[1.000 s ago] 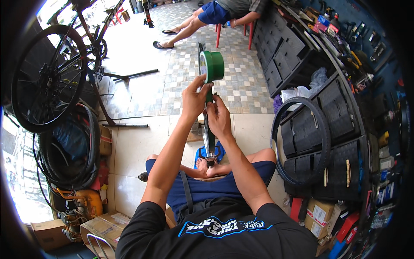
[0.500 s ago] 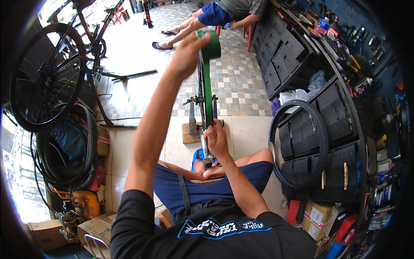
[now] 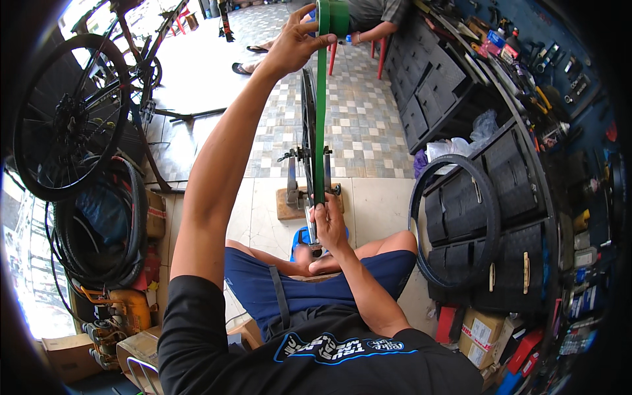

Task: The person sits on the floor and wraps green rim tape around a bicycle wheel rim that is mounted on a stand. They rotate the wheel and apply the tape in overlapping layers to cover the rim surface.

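Note:
High in front, my left hand (image 3: 293, 46) grips a roll of green tape (image 3: 337, 18), thumb and fingers closed about its left side. From the roll a taut green strip (image 3: 320, 112) runs straight down to my right hand (image 3: 330, 227). The fingers of that hand are closed on the strip's lower end, against the near side of a bicycle wheel (image 3: 307, 108) seen edge-on. The wheel stands upright between the arms of a wheel stand (image 3: 292, 172) on a wooden block (image 3: 288, 205). Between my crossed legs and the wheel lies something blue (image 3: 300, 237), partly hidden.
A bicycle (image 3: 79, 112) stands at left, above a pile of black tyres (image 3: 135, 224). At right, a loose tyre (image 3: 419, 204) leans against black drawers (image 3: 510, 197). Tools hang on the blue wall (image 3: 596, 59). A seated person (image 3: 382, 29) is at the back, beyond the tape roll.
My left hand has moved up and away with the tape roll, and the strip has grown longer. My right hand has shifted slightly nearer, still on the strip.

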`<control>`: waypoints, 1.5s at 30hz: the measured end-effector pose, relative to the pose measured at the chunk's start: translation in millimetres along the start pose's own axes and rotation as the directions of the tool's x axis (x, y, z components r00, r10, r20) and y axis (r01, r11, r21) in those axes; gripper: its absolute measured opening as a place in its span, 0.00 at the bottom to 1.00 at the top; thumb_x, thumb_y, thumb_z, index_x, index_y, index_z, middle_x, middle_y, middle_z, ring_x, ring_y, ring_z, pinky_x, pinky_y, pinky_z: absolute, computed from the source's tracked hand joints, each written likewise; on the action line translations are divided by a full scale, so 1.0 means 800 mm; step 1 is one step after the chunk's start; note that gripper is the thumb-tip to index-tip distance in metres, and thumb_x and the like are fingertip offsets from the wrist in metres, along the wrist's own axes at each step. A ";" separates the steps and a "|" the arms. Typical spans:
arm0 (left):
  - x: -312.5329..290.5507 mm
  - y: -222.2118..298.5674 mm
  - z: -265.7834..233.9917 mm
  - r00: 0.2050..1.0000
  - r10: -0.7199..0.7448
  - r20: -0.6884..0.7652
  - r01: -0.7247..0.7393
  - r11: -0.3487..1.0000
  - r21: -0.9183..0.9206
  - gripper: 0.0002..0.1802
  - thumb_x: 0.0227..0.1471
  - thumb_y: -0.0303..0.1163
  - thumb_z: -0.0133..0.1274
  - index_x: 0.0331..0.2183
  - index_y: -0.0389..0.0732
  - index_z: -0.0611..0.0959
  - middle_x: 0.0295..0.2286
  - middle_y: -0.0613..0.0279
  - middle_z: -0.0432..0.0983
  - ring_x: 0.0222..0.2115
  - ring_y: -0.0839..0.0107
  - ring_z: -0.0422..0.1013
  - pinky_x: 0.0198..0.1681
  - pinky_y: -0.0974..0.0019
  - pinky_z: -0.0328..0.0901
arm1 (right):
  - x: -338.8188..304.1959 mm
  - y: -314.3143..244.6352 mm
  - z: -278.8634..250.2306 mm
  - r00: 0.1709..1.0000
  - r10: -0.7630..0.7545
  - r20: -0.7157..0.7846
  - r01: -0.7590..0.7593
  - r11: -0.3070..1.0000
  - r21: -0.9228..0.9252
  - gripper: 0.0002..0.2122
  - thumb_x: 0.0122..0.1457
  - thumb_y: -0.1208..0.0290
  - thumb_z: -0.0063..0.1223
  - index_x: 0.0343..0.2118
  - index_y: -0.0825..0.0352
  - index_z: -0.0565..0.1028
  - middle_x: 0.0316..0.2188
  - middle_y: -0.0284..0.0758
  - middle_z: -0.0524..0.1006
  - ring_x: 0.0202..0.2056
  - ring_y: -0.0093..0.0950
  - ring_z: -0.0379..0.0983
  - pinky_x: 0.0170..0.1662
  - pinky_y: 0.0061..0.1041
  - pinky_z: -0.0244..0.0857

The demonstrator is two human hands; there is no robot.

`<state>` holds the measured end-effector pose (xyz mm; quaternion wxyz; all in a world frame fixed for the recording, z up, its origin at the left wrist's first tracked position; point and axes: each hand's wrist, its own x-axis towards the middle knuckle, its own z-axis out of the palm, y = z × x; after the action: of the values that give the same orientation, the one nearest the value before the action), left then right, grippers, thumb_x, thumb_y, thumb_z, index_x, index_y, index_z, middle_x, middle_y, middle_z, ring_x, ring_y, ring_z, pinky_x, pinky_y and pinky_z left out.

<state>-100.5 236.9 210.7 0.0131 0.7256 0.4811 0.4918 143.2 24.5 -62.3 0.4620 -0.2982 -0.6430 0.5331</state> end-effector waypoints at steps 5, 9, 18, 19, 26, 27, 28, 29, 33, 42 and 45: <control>-0.011 -0.030 0.014 0.999 -0.020 -0.041 0.027 0.983 0.179 0.25 0.56 0.53 0.63 0.50 0.50 0.87 0.68 0.50 0.50 0.59 0.41 0.68 0.58 0.44 0.71 | -0.006 0.001 0.000 1.000 0.013 0.004 -0.013 1.000 -0.025 0.13 0.73 0.64 0.42 0.54 0.65 0.69 0.25 0.32 0.75 0.27 0.22 0.73 0.32 0.25 0.67; -0.018 -0.042 0.019 0.999 -0.047 -0.026 0.050 0.994 0.099 0.23 0.57 0.52 0.62 0.50 0.50 0.87 0.68 0.49 0.50 0.57 0.40 0.70 0.59 0.44 0.70 | -0.013 0.005 0.004 0.999 0.019 -0.029 -0.021 0.998 -0.063 0.14 0.73 0.63 0.43 0.55 0.65 0.69 0.27 0.33 0.76 0.28 0.23 0.73 0.33 0.25 0.68; -0.019 0.002 -0.040 0.983 0.178 -0.043 -0.175 0.982 0.067 0.18 0.60 0.46 0.62 0.48 0.49 0.89 0.66 0.51 0.57 0.59 0.50 0.69 0.56 0.45 0.72 | -0.009 0.000 0.003 1.000 0.014 -0.023 -0.016 0.997 -0.073 0.13 0.74 0.63 0.42 0.54 0.65 0.69 0.26 0.32 0.76 0.26 0.22 0.74 0.31 0.26 0.68; -0.021 0.017 -0.058 0.971 0.236 -0.044 -0.225 0.959 0.174 0.18 0.59 0.47 0.62 0.47 0.51 0.89 0.67 0.51 0.56 0.60 0.48 0.66 0.57 0.44 0.71 | -0.007 -0.005 0.005 1.000 0.015 -0.016 -0.016 0.998 -0.059 0.13 0.74 0.63 0.42 0.54 0.65 0.69 0.26 0.32 0.76 0.26 0.22 0.74 0.31 0.26 0.68; -0.017 0.070 -0.069 0.986 0.133 -0.103 -0.128 0.990 0.061 0.15 0.53 0.39 0.68 0.44 0.51 0.90 0.65 0.46 0.58 0.67 0.46 0.51 0.68 0.39 0.49 | 0.000 -0.023 0.002 0.999 0.037 0.010 -0.037 0.997 -0.071 0.13 0.74 0.64 0.42 0.55 0.65 0.69 0.27 0.31 0.76 0.28 0.20 0.74 0.33 0.23 0.68; -0.016 0.054 -0.062 0.991 0.090 -0.102 -0.089 0.996 0.017 0.15 0.53 0.39 0.68 0.44 0.51 0.90 0.66 0.44 0.56 0.68 0.44 0.50 0.68 0.39 0.50 | -0.002 -0.023 0.002 0.998 0.052 0.017 -0.051 0.996 -0.072 0.13 0.74 0.64 0.42 0.55 0.65 0.69 0.28 0.30 0.75 0.28 0.18 0.72 0.34 0.21 0.68; -0.013 0.034 -0.054 0.992 0.091 -0.087 -0.079 0.989 0.126 0.15 0.54 0.40 0.67 0.44 0.51 0.90 0.66 0.43 0.56 0.67 0.44 0.51 0.68 0.39 0.51 | -0.005 -0.023 0.001 0.997 0.071 0.019 -0.069 0.995 -0.075 0.13 0.75 0.64 0.41 0.54 0.66 0.69 0.30 0.29 0.75 0.29 0.17 0.71 0.35 0.19 0.68; -0.013 0.027 -0.046 0.995 0.063 -0.078 -0.052 0.989 0.138 0.15 0.54 0.41 0.67 0.44 0.51 0.90 0.65 0.43 0.56 0.67 0.44 0.51 0.67 0.39 0.52 | -0.007 -0.022 0.001 0.997 0.078 0.012 -0.077 0.994 -0.074 0.13 0.75 0.64 0.41 0.55 0.66 0.69 0.30 0.29 0.75 0.30 0.17 0.71 0.35 0.19 0.68; -0.012 0.001 -0.022 0.998 0.016 -0.061 -0.008 0.992 0.128 0.16 0.54 0.42 0.67 0.44 0.52 0.90 0.65 0.43 0.56 0.66 0.43 0.52 0.67 0.39 0.53 | -0.012 -0.019 0.002 0.999 0.052 -0.003 -0.052 0.996 -0.079 0.13 0.74 0.65 0.42 0.56 0.64 0.68 0.28 0.31 0.77 0.28 0.20 0.74 0.33 0.23 0.69; -0.019 -0.044 0.000 0.998 0.001 -0.055 0.010 0.980 0.199 0.20 0.57 0.52 0.63 0.47 0.53 0.90 0.67 0.50 0.55 0.62 0.43 0.62 0.58 0.42 0.70 | -0.013 -0.009 0.002 1.000 0.016 0.000 -0.016 0.995 -0.102 0.13 0.73 0.66 0.42 0.56 0.65 0.68 0.28 0.33 0.77 0.27 0.23 0.75 0.31 0.25 0.68; -0.020 -0.057 0.006 0.998 -0.038 -0.045 0.044 0.989 0.140 0.21 0.56 0.53 0.64 0.47 0.53 0.90 0.67 0.50 0.54 0.63 0.41 0.61 0.58 0.41 0.70 | -0.014 -0.004 0.001 1.000 0.017 0.000 -0.017 0.994 -0.107 0.13 0.73 0.66 0.43 0.56 0.65 0.68 0.28 0.33 0.77 0.27 0.23 0.75 0.31 0.25 0.68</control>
<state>-129.1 251.8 174.7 -0.0384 0.7042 0.5295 0.4715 147.3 13.3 -62.0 0.4402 -0.3278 -0.6684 0.5020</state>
